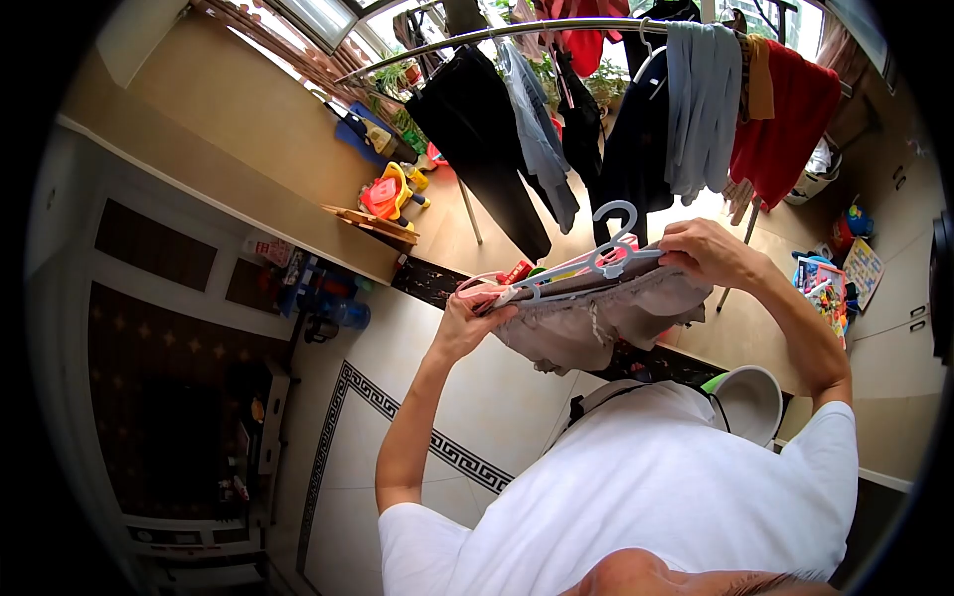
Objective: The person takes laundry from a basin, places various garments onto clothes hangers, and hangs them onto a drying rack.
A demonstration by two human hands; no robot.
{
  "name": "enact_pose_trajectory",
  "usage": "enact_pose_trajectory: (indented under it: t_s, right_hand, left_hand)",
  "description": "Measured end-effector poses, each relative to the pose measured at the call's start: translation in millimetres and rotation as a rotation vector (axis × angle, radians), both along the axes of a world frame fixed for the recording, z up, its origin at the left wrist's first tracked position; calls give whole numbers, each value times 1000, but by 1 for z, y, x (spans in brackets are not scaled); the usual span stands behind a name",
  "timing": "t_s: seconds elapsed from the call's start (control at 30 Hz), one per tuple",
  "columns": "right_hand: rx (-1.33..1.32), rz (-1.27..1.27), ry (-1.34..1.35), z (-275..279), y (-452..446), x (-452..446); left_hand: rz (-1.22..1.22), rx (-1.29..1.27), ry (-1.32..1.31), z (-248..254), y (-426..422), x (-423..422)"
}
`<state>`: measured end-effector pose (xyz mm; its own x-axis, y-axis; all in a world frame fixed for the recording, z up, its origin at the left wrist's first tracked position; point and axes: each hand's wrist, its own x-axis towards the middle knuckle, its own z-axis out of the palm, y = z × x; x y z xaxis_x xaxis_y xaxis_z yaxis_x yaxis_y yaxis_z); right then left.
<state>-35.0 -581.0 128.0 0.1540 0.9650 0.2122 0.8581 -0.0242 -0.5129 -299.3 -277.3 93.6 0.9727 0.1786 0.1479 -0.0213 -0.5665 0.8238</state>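
Note:
A light-blue plastic hanger (pixel 616 260) lies along the waistband of a pair of grey drawstring shorts (pixel 586 323), held up in front of my chest. The hook of the hanger points away from me. My left hand (pixel 471 316) is closed on the left end of the waistband, with the hanger's end close to the fingers. At the other end, my right hand (pixel 708 254) pinches the waistband near the hanger's right arm. Something pink and red shows behind the hanger, partly hidden. The lower part of the shorts hangs bunched.
A metal drying rack (pixel 556 30) ahead carries dark trousers (pixel 487 129), grey-blue clothes (pixel 704 109) and a red cloth (pixel 790 124). A white bucket (pixel 750 402) stands by my right side. Toys and books (pixel 825 288) lie at the right, a toy chair (pixel 393 194) at the left.

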Motion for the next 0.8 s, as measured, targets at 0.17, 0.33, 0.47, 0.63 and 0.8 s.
enact_pose_trajectory:
  t_s: [0.17, 0.33, 0.47, 0.63, 0.8]
  right_hand:
    - [-30, -19, -76, 14, 0, -3]
    - [27, -11, -83, 31, 3, 2]
    - [66, -20, -92, 39, 4, 9]
    - [161, 1, -160, 31, 3, 9]
    - [143, -12, -118, 29, 1, 7]
  left_hand:
    - [41, -1, -46, -5, 0, 0]
    - [-11, 117, -29, 31, -11, 6]
    - [-24, 176, -35, 33, -2, 4]
    - [66, -209, 53, 20, -1, -1]
    - [55, -38, 70, 17, 5, -1]
